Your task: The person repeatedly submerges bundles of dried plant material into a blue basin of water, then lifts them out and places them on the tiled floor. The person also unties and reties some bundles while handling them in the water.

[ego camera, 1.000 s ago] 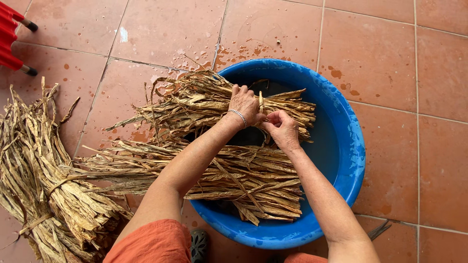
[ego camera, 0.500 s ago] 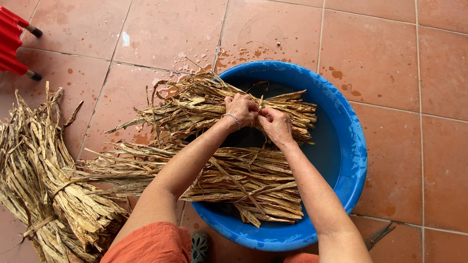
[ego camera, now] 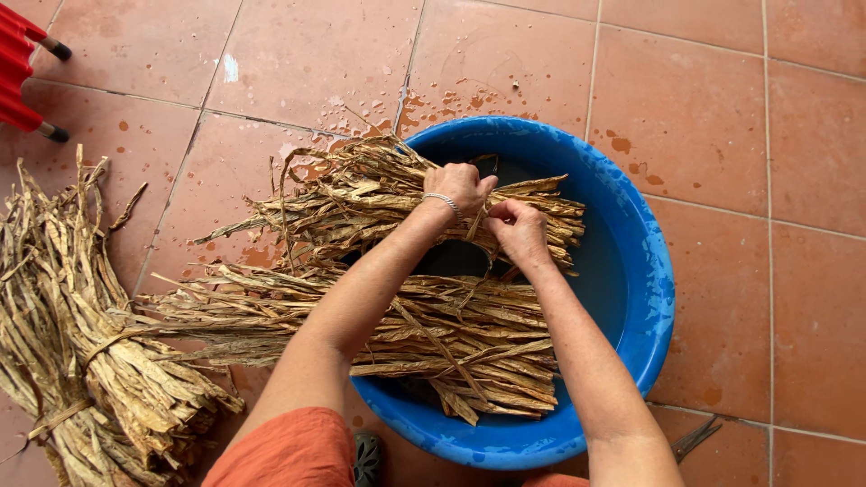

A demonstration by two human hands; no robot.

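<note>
A round blue basin [ego camera: 649, 298] stands on the tiled floor with water in it. Two bundles of dried, straw-coloured leaf strips lie across it, sticking out over its left rim. On the far bundle [ego camera: 361, 203] both my hands meet: my left hand [ego camera: 460, 188], with a thin bracelet at the wrist, grips the strips from above, and my right hand [ego camera: 517, 230] pinches strips right beside it. The near bundle [ego camera: 433, 338] lies under my forearms, untouched.
A big heap of the same dried strips [ego camera: 81, 343] lies on the floor at the left. Red legs of a stool or chair [ego camera: 23, 81] show at the top left. Wet splashes mark the tiles behind the basin. A dark tool [ego camera: 695, 439] lies right of the basin.
My hands have stayed on the far bundle and drawn a little closer together, fingers working at the same spot. The bundles have hardly shifted.
</note>
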